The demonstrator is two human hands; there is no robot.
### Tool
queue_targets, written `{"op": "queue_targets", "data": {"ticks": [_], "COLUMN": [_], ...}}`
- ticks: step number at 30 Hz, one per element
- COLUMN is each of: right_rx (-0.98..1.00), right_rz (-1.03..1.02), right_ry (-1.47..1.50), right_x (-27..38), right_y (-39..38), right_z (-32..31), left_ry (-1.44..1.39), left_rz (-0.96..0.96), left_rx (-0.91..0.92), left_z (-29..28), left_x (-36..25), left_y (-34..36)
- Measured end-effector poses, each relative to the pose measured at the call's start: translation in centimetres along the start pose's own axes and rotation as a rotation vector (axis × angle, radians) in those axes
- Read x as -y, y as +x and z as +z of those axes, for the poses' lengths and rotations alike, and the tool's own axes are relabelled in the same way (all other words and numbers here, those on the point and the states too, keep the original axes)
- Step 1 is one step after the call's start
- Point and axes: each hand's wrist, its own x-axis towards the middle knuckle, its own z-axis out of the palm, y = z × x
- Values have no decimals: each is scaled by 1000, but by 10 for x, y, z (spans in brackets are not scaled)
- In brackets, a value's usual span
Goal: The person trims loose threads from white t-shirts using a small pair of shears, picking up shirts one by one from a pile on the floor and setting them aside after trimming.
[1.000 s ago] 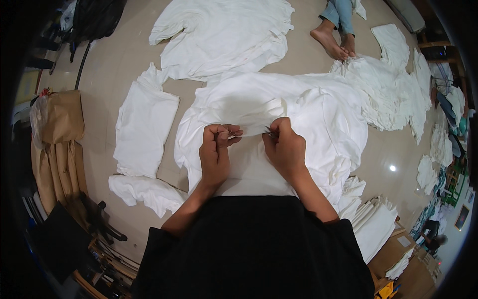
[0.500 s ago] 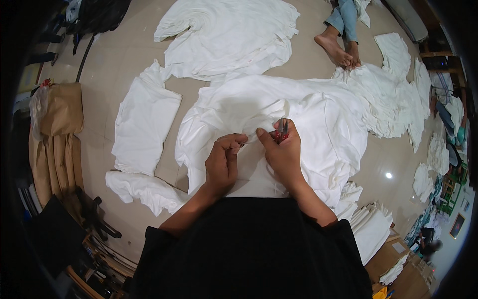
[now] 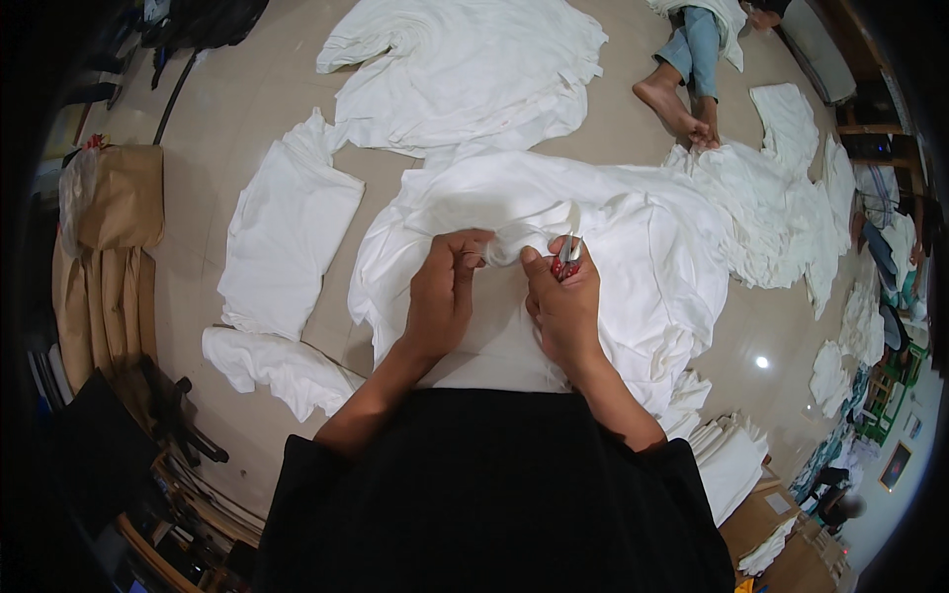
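Observation:
A white garment [image 3: 633, 257] lies spread on the floor in front of me. My left hand [image 3: 442, 296] pinches a bunched fold of its fabric near the collar. My right hand [image 3: 563, 306] holds a small pair of snips with a red handle [image 3: 567, 259], blades up against the same fold. The two hands are close together over the middle of the garment. My black-clothed lap [image 3: 494, 484] fills the lower part of the view.
More white garments lie around: a folded one [image 3: 287, 232] at left, a crumpled one [image 3: 272, 361] at lower left, a large heap [image 3: 465, 64] at the back, piles [image 3: 781, 198] at right. Another person's bare feet [image 3: 677, 104] rest at the back right. Brown paper bundles [image 3: 109, 227] stand at left.
Both hands lifted and bunched the fabric. The right hand brought up the snips, now held against the fold; the left hand closed in on the fabric.

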Motion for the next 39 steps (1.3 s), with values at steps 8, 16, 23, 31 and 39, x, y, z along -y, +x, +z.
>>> {"op": "queue_targets", "data": {"ticks": [8, 16, 23, 31, 39], "right_rx": [21, 30, 20, 50, 22], "right_rz": [56, 37, 39, 85, 109], "right_ry": [36, -4, -22, 38, 59], "right_x": [2, 4, 3, 5, 4], "right_y": [0, 0, 0, 0, 2], "right_z": [-2, -2, -1, -4, -4], "left_ry": [58, 186, 125, 67, -486], "left_rz": [57, 238, 225, 208, -214], "left_rx": [-82, -83, 60, 103, 211], "left_z": [8, 11, 0, 5, 10], "left_x": [5, -1, 4, 9, 16], "left_y": [2, 13, 22, 28, 20]}}
